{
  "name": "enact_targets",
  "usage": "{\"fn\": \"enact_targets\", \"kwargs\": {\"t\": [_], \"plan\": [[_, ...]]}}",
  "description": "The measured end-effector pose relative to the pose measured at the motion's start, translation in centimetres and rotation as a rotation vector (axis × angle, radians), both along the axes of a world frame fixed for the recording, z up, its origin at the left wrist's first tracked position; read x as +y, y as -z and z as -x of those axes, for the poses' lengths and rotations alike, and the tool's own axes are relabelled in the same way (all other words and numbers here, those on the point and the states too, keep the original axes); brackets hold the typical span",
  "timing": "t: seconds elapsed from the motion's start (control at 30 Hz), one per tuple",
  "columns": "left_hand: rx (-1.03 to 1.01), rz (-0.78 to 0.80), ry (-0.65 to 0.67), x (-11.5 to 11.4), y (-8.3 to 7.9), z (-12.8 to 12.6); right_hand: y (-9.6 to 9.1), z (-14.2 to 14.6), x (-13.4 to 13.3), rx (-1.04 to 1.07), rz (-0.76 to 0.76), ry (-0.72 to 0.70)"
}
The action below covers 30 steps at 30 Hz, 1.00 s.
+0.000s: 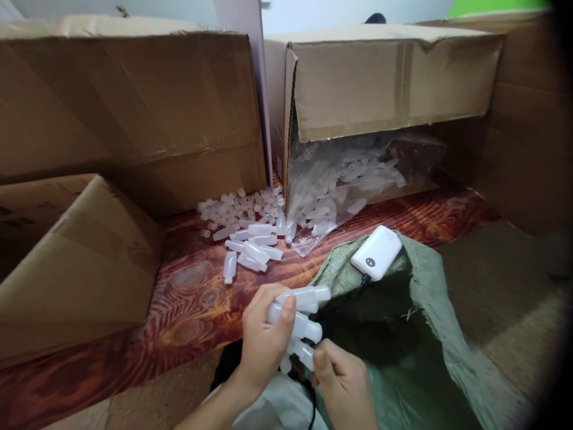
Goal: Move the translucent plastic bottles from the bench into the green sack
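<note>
A bunch of small translucent plastic bottles [293, 319] with white caps is in my left hand [264, 334], its fingers closed round them and the thumb across the top. Close below, my right hand [344, 382] has thumb and forefinger pinched at the cap end of the lowest bottle [305, 355]; its other fingers are curled. Several more bottles [255, 251] lie loose on the wood-grained table [188, 310]. Behind them is a heap of small white caps [242, 206]. To the right of my hands gapes a green woven sack [430, 280].
On the sack's rim rests a white power bank [377, 252] with a black cable plugged in. A clear plastic bag [322, 203] of bottles spills from a tipped cardboard box [398, 83]. Other cardboard boxes stand at the left [134, 107], front left [85, 269] and far right [532, 131].
</note>
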<state>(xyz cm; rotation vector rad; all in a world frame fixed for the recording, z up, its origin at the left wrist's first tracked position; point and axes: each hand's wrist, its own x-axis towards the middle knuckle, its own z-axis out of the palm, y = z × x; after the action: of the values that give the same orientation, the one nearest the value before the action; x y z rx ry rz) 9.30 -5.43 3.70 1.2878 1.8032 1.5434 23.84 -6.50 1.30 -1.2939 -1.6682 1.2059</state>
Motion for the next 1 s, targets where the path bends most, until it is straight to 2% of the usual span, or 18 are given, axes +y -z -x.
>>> {"fn": "enact_targets", "kwargs": {"t": [0.13,0.2,0.27,0.43,0.57,0.63,0.8,0.9,1.0], "plan": [[0.001,-0.003,-0.008,0.1,0.0,-0.1,0.5,0.3,-0.3,0.061,0.131,0.047],[-0.005,-0.004,-0.011,0.2,-0.1,-0.1,0.7,0.4,-0.3,0.058,0.126,0.060],[-0.021,-0.002,-0.010,0.2,-0.1,-0.1,0.9,0.3,-0.3,0.033,0.031,0.037],[-0.064,0.007,-0.017,0.2,0.2,-0.1,1.0,0.0,-0.6,-0.007,-0.388,0.024],[-0.094,0.038,-0.015,0.3,0.4,-0.1,0.8,0.0,-0.9,-0.015,-0.549,0.004],[-0.098,0.046,-0.006,0.4,0.3,-0.2,0.8,-0.2,-0.9,-0.046,-0.532,0.021],[-0.055,0.000,0.057,0.4,0.0,-0.9,0.8,-0.9,-0.6,-0.118,-0.274,0.004],[-0.071,0.022,0.079,0.4,0.0,-1.3,0.6,-1.6,-0.6,-0.103,-0.286,0.026],[-0.090,0.048,0.089,0.6,0.3,-1.6,0.4,-2.1,-0.5,-0.094,-0.301,-0.034]]}}
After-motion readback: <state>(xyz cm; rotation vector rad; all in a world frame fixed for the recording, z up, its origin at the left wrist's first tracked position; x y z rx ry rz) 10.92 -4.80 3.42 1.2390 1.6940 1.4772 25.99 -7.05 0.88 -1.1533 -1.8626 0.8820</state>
